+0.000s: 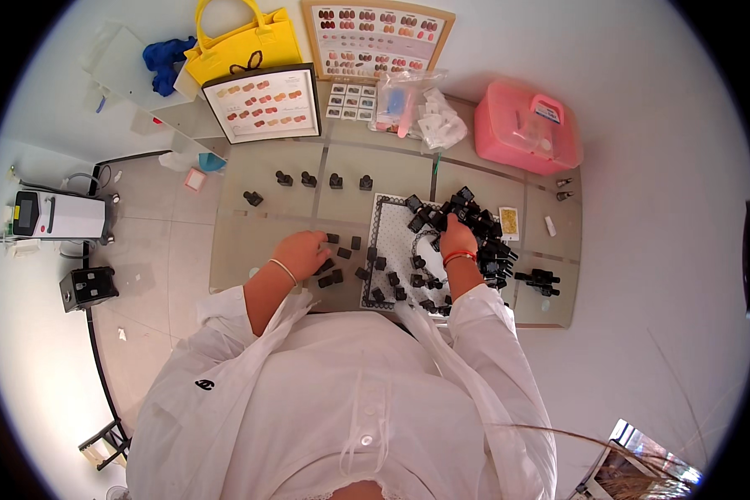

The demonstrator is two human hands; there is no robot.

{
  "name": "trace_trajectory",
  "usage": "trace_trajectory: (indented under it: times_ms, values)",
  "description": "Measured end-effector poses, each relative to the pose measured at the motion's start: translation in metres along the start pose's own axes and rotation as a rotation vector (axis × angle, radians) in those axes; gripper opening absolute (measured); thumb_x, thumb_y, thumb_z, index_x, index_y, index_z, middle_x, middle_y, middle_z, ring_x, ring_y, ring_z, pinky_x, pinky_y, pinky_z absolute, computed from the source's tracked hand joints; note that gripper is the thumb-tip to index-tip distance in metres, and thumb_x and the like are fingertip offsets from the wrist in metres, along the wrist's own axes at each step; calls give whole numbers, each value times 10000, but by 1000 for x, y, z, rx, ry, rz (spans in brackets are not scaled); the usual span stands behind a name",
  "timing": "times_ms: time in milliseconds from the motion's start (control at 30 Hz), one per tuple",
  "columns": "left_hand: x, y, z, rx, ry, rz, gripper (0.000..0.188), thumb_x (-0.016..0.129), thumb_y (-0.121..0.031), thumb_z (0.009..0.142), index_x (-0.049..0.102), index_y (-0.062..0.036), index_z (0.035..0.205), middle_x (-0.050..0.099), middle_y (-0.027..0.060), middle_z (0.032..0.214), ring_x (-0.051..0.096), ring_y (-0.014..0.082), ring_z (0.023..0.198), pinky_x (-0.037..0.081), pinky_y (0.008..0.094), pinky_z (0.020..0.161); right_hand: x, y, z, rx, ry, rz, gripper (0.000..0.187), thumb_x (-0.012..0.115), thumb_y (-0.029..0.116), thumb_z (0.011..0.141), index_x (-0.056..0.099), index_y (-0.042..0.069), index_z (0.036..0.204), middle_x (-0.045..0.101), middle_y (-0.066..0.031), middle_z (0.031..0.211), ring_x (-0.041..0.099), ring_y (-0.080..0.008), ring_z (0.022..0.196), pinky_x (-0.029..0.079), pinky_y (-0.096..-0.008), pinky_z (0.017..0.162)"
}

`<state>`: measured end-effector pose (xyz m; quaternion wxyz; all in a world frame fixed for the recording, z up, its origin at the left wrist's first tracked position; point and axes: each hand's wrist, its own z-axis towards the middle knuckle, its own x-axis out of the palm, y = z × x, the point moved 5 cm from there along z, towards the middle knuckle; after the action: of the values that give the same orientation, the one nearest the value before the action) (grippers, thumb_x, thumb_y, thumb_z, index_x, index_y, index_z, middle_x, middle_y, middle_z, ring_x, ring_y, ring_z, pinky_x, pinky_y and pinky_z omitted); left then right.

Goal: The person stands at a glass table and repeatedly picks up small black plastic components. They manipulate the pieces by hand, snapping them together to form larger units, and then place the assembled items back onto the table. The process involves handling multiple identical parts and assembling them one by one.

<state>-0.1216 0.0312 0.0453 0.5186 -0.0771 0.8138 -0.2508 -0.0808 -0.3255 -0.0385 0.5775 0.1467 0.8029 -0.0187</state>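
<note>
My left hand (302, 252), with a pale bangle on the wrist, lies low over the table at the left of the mat, fingers apart. Its fingertips are beside small black nail polish bottles (332, 238) that lie loose there. On the right, my right hand (457, 240), with a red band at the wrist, reaches against a dense heap of black nail polish bottles (485, 227). Its fingers are curled in, and their tips are lost among the dark bottles. Beneath it is a white dotted mat (398, 227) with a black lacy border, more bottles scattered on its near part.
Black bottles (336, 181) stand in a spaced row at the back left. Behind are a framed colour chart (262, 102), a yellow bag (246, 50) and a pink case (525, 125). A gold-coloured packet (509, 223) and more bottles (539, 280) lie right of the heap.
</note>
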Motion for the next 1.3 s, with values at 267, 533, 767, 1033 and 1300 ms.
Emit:
trace_trajectory:
  times_ms: [267, 533, 767, 1033, 1300]
  values:
    - [2, 0, -1, 0, 4, 11, 267, 658, -238, 865, 659, -42, 1046, 695, 141, 933, 646, 346, 883, 515, 443, 794, -5, 3, -5, -39, -34, 35, 323, 650, 173, 868, 552, 130, 1172, 697, -169, 942, 681, -371, 906, 552, -497, 737]
    - [15, -2, -1, 37, 40, 10, 263, 654, -267, 870, 646, -64, 1036, 685, 140, 952, 643, 344, 919, 512, 458, 798, 2, 34, -15, -183, 48, 81, 525, 690, 274, 868, 513, 164, 1350, 693, -178, 984, 672, -368, 946, 544, -490, 776]
    - [18, -9, -1, 52, 66, -12, 242, 644, -270, 870, 640, -63, 996, 674, 152, 968, 637, 360, 936, 507, 474, 802, 12, 42, 3, -54, 36, 94, 356, 677, 315, 884, 595, 51, 1107, 696, -210, 984, 668, -388, 953, 542, -482, 796]
    - [20, -9, 6, 35, -32, -295, 396, 648, -277, 904, 577, -74, 1236, 650, 142, 1105, 644, 292, 943, 518, 408, 829, 8, 51, 12, -353, -148, 665, 252, 549, 250, 931, 598, 7, 884, 660, -150, 776, 621, -308, 674, 487, -420, 604]
    - [-3, -60, 17, 116, 214, -1367, 518, 684, -102, 903, 468, -101, 1374, 562, 61, 1259, 614, 146, 981, 520, 316, 859, -32, 121, -49, -128, 966, 1612, 267, 441, 235, 946, 447, 109, 711, 338, 37, 598, 279, -87, 510, 232, -266, 471]
